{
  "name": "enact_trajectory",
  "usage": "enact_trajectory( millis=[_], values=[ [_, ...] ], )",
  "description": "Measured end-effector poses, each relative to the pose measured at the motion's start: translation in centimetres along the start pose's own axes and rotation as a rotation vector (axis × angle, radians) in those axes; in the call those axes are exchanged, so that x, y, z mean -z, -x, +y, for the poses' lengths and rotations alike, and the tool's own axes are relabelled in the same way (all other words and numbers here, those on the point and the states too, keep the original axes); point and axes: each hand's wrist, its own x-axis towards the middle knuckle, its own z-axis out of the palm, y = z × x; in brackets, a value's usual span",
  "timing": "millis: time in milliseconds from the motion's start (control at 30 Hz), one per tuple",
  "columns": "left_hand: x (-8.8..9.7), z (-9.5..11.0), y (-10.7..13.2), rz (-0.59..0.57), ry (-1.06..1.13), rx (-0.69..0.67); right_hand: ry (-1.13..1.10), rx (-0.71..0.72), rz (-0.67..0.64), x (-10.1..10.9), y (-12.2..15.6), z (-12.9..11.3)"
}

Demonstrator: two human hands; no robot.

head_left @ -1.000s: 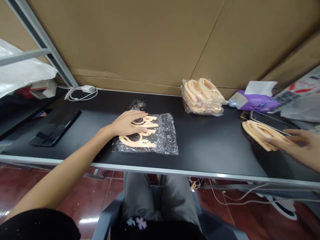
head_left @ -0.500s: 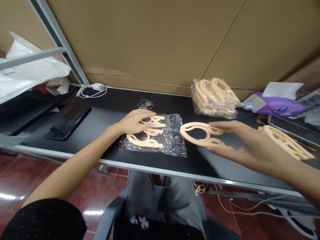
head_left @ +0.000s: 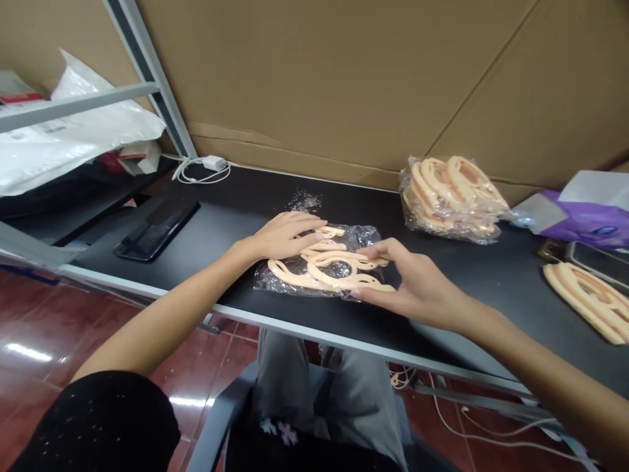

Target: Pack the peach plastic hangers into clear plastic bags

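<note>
A clear plastic bag lies flat near the front edge of the black table. Peach-coloured flat plastic frames with looped cut-outs rest on it. My left hand lies flat on the frames at their left end, fingers stretched out. My right hand pinches another peach frame by its right end and holds it over the frames on the bag.
A bagged bundle of the same frames sits at the back right. A loose stack of frames lies at the right edge, near a purple tissue pack. A black phone and a white charger are on the left. Cardboard stands behind.
My right hand took one frame from the loose stack on the right and carried it left onto the frames on the bag. My left hand stayed pressed on them.
</note>
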Motion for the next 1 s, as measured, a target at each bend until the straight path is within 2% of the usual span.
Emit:
enact_trajectory(
  millis=[100,200,433,567,800,1000],
  values=[
    [0.0,0.0,0.0,-0.005,0.002,0.008,-0.019,0.023,-0.005,-1.4,-1.6,-1.3],
    [0.0,-0.3,0.0,-0.008,0.009,0.008,-0.015,0.055,-0.002,-1.6,-2.1,-1.8],
    [0.0,-0.6,-0.1,-0.001,0.009,-0.02,0.03,0.004,-0.048,0.1,0.1,0.4],
    [0.1,-0.4,-0.2,-0.007,0.013,-0.004,0.05,0.038,-0.044,-0.3,0.0,0.9],
    [0.1,-0.6,-0.2,-0.015,0.017,-0.029,0.039,0.144,0.112,-2.7,-0.9,-0.1],
    [0.3,-0.8,-0.3,-0.028,0.039,-0.044,0.092,0.067,-0.032,-1.6,-0.2,0.3]
  ],
)
